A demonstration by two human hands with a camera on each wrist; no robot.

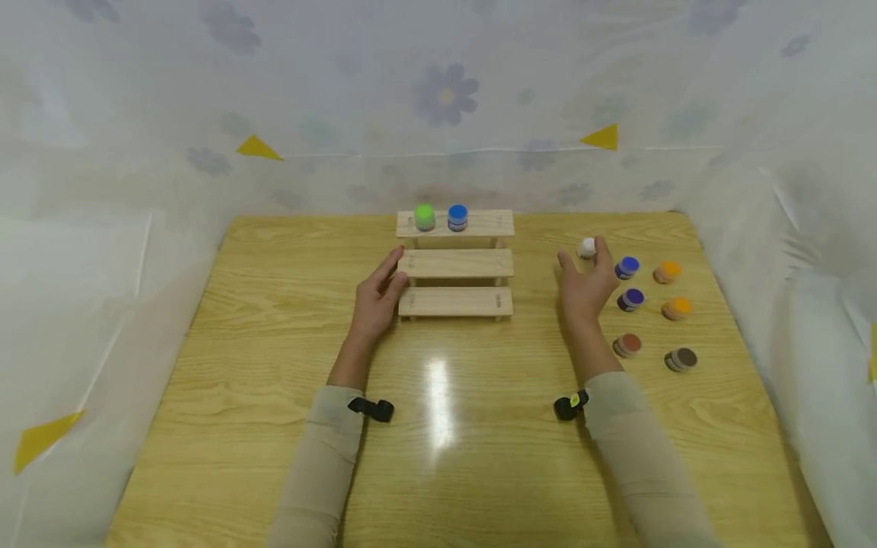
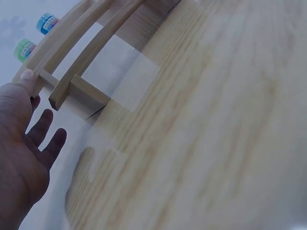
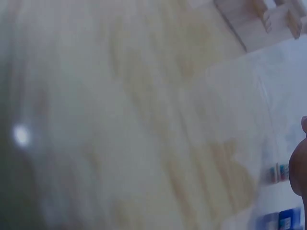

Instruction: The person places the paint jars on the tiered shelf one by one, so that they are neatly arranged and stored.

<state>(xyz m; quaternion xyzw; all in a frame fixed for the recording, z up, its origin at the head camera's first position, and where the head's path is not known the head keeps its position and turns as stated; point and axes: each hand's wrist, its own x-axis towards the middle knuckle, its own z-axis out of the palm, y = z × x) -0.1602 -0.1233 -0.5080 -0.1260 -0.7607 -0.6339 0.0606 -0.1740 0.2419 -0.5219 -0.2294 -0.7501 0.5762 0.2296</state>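
A three-tier wooden stand (image 1: 455, 263) sits toward the back of the table. On its top tier are a green-lidded paint jar (image 1: 425, 218) and a blue-lidded jar (image 1: 457, 218). My left hand (image 1: 375, 304) touches the stand's left end. In the left wrist view one fingertip of that hand rests on a board (image 2: 76, 40), while other fingers hang free. At the right, my right hand (image 1: 588, 291) spreads its thumb and fingers around a white-lidded jar (image 1: 586, 248). A gap shows between thumb and jar; a finger overlaps the jar's right side.
Right of the right hand stand two dark-blue-lidded jars (image 1: 629, 268), two orange-lidded jars (image 1: 668, 272), a red-brown-lidded jar (image 1: 627, 345) and a dark-brown-lidded jar (image 1: 681, 360). White flowered sheeting (image 1: 445, 167) hangs behind the table (image 1: 479, 472) and along both sides.
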